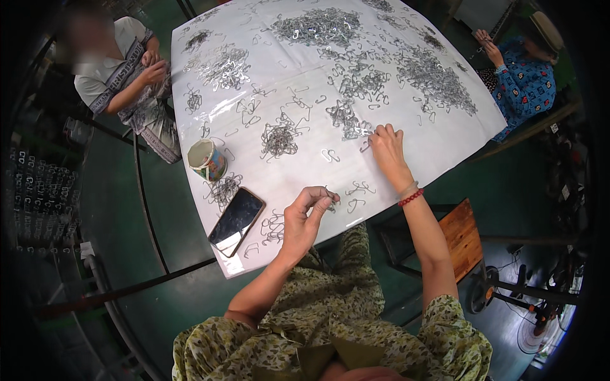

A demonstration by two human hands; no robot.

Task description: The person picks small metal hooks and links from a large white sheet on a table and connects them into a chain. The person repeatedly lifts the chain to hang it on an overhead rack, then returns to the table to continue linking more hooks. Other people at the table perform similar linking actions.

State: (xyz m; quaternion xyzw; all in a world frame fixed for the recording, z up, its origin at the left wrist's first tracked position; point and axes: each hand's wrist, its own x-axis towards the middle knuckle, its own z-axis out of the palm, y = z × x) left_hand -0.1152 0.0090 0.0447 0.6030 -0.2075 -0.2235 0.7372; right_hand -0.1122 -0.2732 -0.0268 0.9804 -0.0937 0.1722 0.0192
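My left hand (pixel 304 219) is above the table's near edge, thumb and fingers pinched on small bent wire hooks (pixel 333 202); how many is hidden. Farther right, my right hand (pixel 389 152) reaches down to the tabletop with its fingers bent together. A metal hook (pixel 365 147) shows at its fingertips, beside a small pile of hooks (pixel 344 119). Between my hands lie a few loose hooks (pixel 359 188) and a shiny pair (pixel 330 155). A darker heap of hooks (pixel 278 140) sits beyond my left hand.
A white-covered table (pixel 305 171) bears more hook piles (pixel 318 26). At its left are a phone (pixel 237 221) and a paper cup (pixel 207 160). One person (pixel 124 76) sits left, another (pixel 524 79) right, both handling small things. A wooden stool (pixel 462 238) stands right of me.
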